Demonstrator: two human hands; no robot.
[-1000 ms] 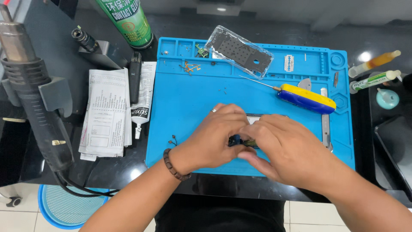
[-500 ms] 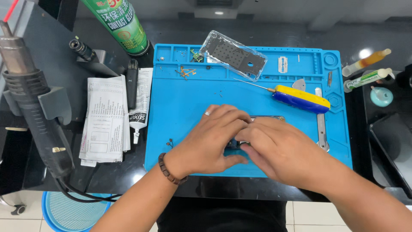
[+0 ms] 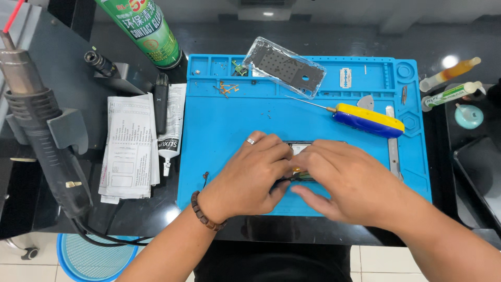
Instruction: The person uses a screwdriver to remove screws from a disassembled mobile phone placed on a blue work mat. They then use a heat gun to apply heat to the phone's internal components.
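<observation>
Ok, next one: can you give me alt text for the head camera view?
Two bare hands, the left hand and right hand, meet over a small dark device on a blue work mat. Behind them lie a yellow and blue screwdriver and a clear perforated cover; a heat gun hangs at the left.

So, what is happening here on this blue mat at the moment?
A person works with both bare hands on a small dark flat device lying on the blue silicone work mat. The left hand and the right hand cover most of it, fingertips meeting over its middle. A yellow and blue screwdriver lies beside them on the mat, untouched, and a clear perforated cover panel rests at the mat's far edge. A green spray can stands off the mat.
</observation>
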